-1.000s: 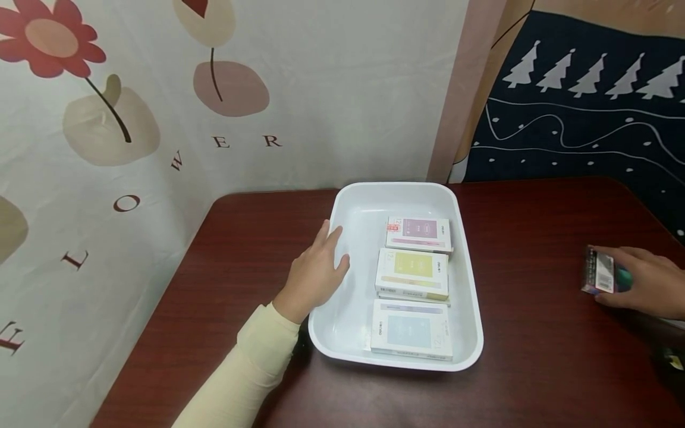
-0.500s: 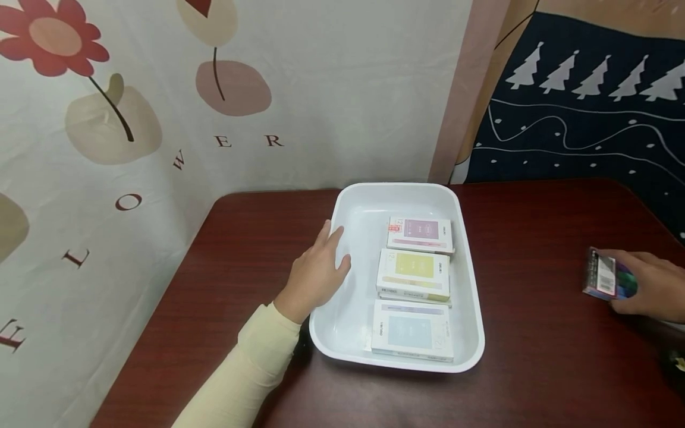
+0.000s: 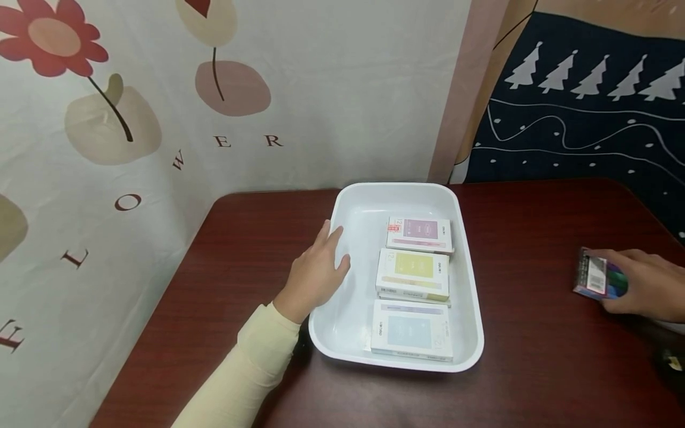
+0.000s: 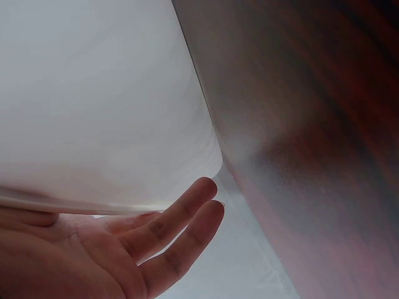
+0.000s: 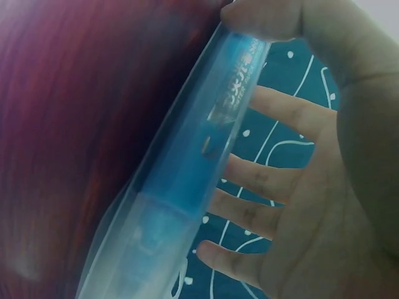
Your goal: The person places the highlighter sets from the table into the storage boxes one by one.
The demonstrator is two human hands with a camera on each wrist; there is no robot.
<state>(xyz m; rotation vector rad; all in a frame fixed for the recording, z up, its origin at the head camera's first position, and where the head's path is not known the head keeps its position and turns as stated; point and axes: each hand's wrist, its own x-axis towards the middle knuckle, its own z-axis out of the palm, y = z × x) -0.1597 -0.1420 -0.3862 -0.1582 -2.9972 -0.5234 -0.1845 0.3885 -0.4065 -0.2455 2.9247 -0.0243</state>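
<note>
A white plastic tray (image 3: 342, 333) sits on the table. My left hand (image 3: 313, 276) rests on its left rim, fingers extended; in the left wrist view the fingers (image 4: 181, 240) lie loosely along the tray's edge. At the far right my right hand (image 3: 644, 285) holds a clear plastic pack of watercolour pens (image 3: 593, 274), with a barcode label facing up. From the right wrist, the pack (image 5: 181, 162) shows blue inside and printed lettering, with the thumb on one side and fingers on the other. In the tray, a purple-labelled box (image 3: 420, 233), yellow-labelled box (image 3: 412, 273) and blue-labelled box (image 3: 411, 330) form a column.
The dark red wooden table (image 3: 535, 356) extends around the tray. Behind it hangs a flower-print cloth (image 3: 348, 107), with a navy tree-print cloth (image 3: 578, 131) at the right. A dark object (image 3: 671, 364) shows partly at the right edge.
My right hand first slid its grip back along the pen pack, showing more of it, then moved slightly left with it. The left hand and the boxes have stayed put.
</note>
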